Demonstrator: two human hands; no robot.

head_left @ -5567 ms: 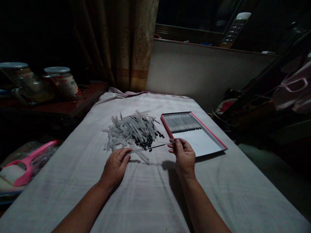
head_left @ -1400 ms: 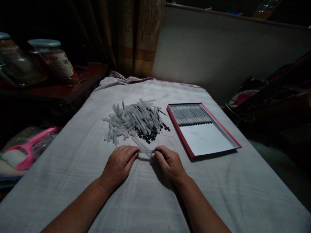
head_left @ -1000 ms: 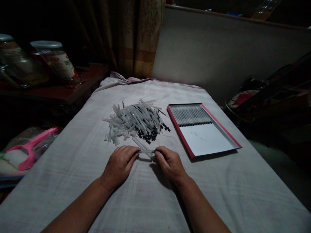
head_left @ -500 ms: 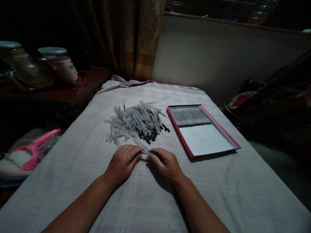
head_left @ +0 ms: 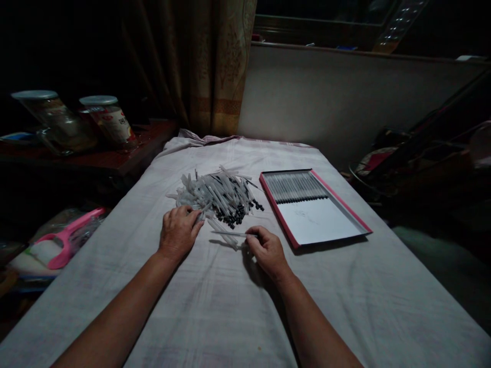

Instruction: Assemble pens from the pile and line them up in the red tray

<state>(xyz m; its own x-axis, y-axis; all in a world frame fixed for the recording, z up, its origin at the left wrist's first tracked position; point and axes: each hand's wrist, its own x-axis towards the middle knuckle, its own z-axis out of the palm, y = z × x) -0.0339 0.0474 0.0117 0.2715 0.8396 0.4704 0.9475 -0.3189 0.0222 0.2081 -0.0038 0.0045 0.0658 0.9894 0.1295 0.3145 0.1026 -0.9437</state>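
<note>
My right hand (head_left: 265, 251) pinches a slim translucent pen (head_left: 230, 233) by its dark end. The pen lies level above the cloth, its thin tip pointing left. At the near left edge of a pile of clear plastic pen parts (head_left: 215, 191), my left hand (head_left: 179, 232) has its thumb and fingers closed around a small clear piece that is mostly hidden. Black plugs (head_left: 233, 216) lie along the pile's near right side. A few clear pen tubes (head_left: 221, 230) rest on the cloth between my hands, just under the held pen.
Right of the pile lies a shallow red-edged box (head_left: 326, 222) with a row of pens (head_left: 295, 185) in its far half. Jars (head_left: 109, 122) stand on a dark wooden surface at left. A pink-handled object (head_left: 63, 240) sits beside the cloth-covered table (head_left: 215, 317).
My hands, together over the clear tubes before, have parted. The left moved up and left to the pile; the right moved slightly right, and the pen it holds now shows. The view tilted up a little.
</note>
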